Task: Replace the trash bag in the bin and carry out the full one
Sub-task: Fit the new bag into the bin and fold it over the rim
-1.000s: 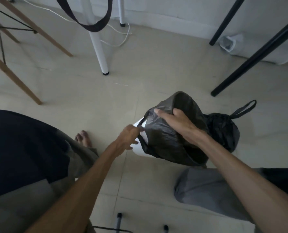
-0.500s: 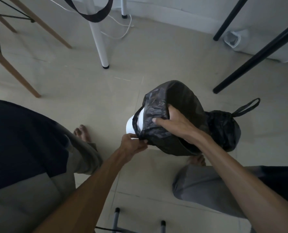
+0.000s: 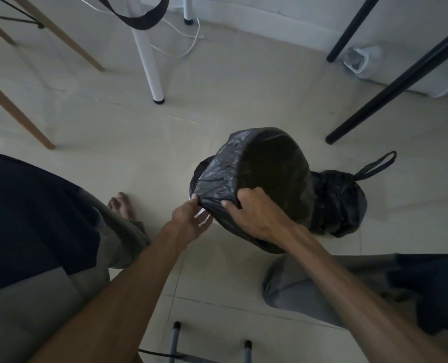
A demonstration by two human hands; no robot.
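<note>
A new black trash bag [image 3: 225,166] lines a small white bin [image 3: 204,214], its open mouth facing me and its edge folded down over the rim. Only a sliver of white bin shows below the fold. My right hand [image 3: 254,213] grips the folded plastic at the near rim. My left hand [image 3: 191,221] pinches the bag's lower edge beside it, against the bin wall. The full black trash bag [image 3: 340,203] sits tied on the floor just right of the bin, its drawstring loop sticking up.
A white table leg [image 3: 147,56] and a white cable [image 3: 188,45] stand behind the bin. Black legs [image 3: 390,87] slant at the right, wooden chair legs [image 3: 16,111] at the left. My knees flank the bin, and a bare foot [image 3: 122,205] rests left of it.
The bag's edge has been pulled down over the bin rim, and the mouth now stands open. Both hands have moved to the near rim, closer together.
</note>
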